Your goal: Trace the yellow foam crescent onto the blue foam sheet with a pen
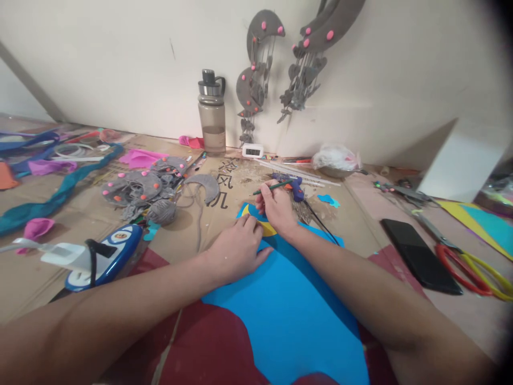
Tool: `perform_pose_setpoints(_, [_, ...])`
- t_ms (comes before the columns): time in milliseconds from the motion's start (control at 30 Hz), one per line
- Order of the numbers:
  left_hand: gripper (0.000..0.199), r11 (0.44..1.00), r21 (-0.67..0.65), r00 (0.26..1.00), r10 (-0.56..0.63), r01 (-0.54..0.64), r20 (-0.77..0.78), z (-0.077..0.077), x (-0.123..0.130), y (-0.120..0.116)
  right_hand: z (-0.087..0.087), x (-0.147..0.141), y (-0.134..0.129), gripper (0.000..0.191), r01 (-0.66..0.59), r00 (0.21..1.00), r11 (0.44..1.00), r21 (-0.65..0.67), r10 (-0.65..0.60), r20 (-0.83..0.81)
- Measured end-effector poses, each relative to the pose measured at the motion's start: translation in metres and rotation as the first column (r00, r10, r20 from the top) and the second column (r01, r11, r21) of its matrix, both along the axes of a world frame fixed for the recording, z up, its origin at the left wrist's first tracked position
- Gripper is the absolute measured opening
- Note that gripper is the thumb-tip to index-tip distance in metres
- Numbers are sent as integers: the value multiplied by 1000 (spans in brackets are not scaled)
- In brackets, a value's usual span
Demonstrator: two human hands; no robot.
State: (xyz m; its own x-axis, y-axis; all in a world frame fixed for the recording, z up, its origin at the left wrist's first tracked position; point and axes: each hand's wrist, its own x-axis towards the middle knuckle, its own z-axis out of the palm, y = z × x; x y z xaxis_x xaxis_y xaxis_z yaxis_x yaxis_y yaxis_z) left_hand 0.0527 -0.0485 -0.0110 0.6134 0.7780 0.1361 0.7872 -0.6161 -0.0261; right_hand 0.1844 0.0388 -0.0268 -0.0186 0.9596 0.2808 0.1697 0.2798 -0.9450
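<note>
A large blue sheet (296, 310), perhaps felt or foam, stretches from my lap onto the cardboard. On its far end lies a yellow crescent (268, 230), partly covered by my fingers. My left hand (238, 248) rests palm down on the crescent and sheet, thumb spread to the side. In my right hand (277, 209) is a dark green pencil (284, 184), gripped just beyond the crescent, its tip pointing left. A blue glue gun (296, 188) with a black cord lies right behind that hand. To the left sits a grey felt crescent (204, 188).
Grey crescent decorations with pink dots and yarn (136, 187) lie left, near a blue-and-white power strip (108, 254). A bottle (212, 120) and small digital clock (253, 151) stand by the wall. At right are a black phone (419, 255) and scissors (460, 267).
</note>
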Motion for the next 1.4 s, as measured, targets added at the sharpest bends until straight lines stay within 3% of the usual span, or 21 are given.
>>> perform_pose_setpoints(233, [48,999,38,999,-19,17,40,-5,-1,3,-5,0,1,29,-17,995,1000,-26,19,94])
perform_pose_setpoints(500, [47,998,58,999,-28,26,32,-7,-1,2,-6,2,2,28,9,942,991,133,-53,330])
perform_pose_setpoints(733, [46,999,30,999,-22,21,27,-5,-2,2,-9,4,4,26,41,934,987,156,-93,344])
perform_pose_setpoints(1167, [45,999,33,1000,6,-6,8,-5,1,-1,-4,2,0,26,-29,899,982,186,-56,434])
perform_pose_setpoints(1400, [56,1000,4,1000,21,-21,24,-5,0,-6,-8,2,4,28,-43,915,982,183,-35,401])
